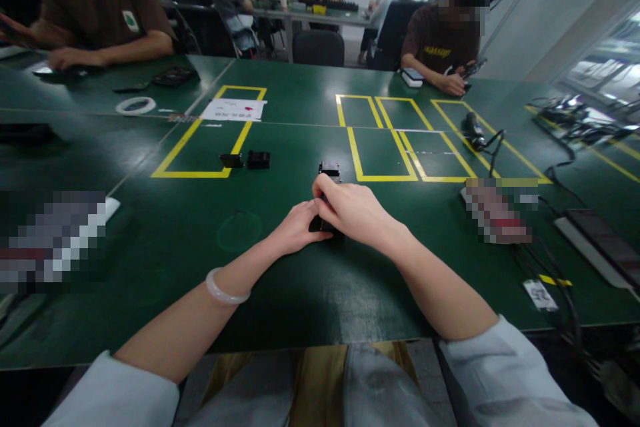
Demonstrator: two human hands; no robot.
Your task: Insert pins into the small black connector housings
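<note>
The left hand (pixel 300 221) and the right hand (pixel 359 212) meet around a small black plastic-looking object (pixel 329 167) at the near middle of the green desk (pixel 280 300). The fingers of both hands are closed on it: the left ones brace its lower, near part, while the right ones curl over its middle and hide most of it. Its far end shows beyond them.

The likeliest trouble is a slip. The object looks small and smooth, and the two grips crowd together, so an uneven push could twist it free or pinch a fingertip. If it has a thin or jointed part under the right hand, too much force there could bend or crack it; whether it has one cannot be told.

Ahead and to the left, a thin black piece (pixel 231 161) and a black block-shaped piece (pixel 259 159) lie close together, near a yellow tape outline (pixel 193 175). A careless sweep of the left hand could scatter them. On the right, loose black cables (pixel 537 257) run near the pale blue right sleeve (pixel 515 363); a wide elbow movement could snag one and jolt whatever it is attached to.
</note>
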